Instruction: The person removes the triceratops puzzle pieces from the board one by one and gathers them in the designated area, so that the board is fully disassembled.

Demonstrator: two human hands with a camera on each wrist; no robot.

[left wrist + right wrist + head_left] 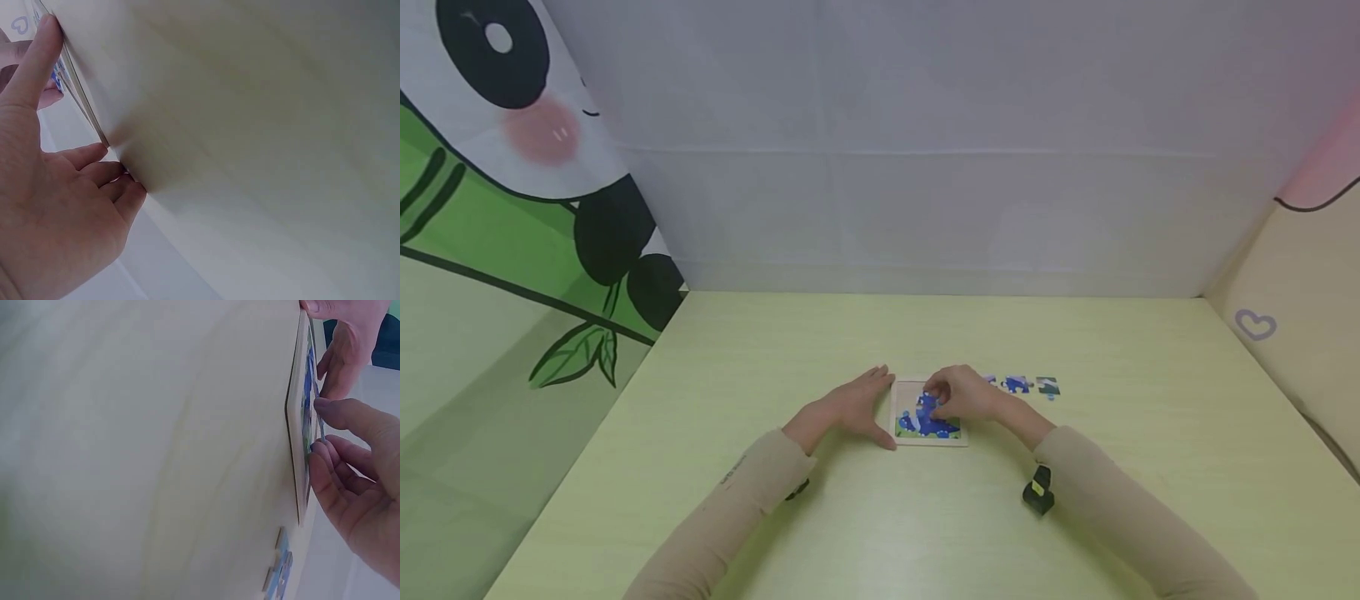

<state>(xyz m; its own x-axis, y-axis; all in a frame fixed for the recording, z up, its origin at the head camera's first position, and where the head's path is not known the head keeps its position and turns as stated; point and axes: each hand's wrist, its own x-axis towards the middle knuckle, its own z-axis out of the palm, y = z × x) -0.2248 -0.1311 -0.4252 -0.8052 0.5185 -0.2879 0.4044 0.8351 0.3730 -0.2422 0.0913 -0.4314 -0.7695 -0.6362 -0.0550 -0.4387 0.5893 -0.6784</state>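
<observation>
A small jigsaw puzzle in a pale wooden tray (928,444) lies on the table, its lower part showing a blue dinosaur (931,425) on green ground. My left hand (859,408) is spread along the tray's left side, thumb by the near corner and fingers by the far one. Over the tray, my right hand (964,393) pinches a puzzle piece (320,425) between thumb and fingers. Seen from the right wrist, that piece is nearly edge-on and tilted close over the puzzle. My right hand covers the tray's upper right part in the head view.
Loose puzzle pieces lie in a row right of the tray, among them a blue one (1017,384) and a greenish one (1048,386). A white wall (940,217) stands behind the pale table (775,333), with printed side panels left and right.
</observation>
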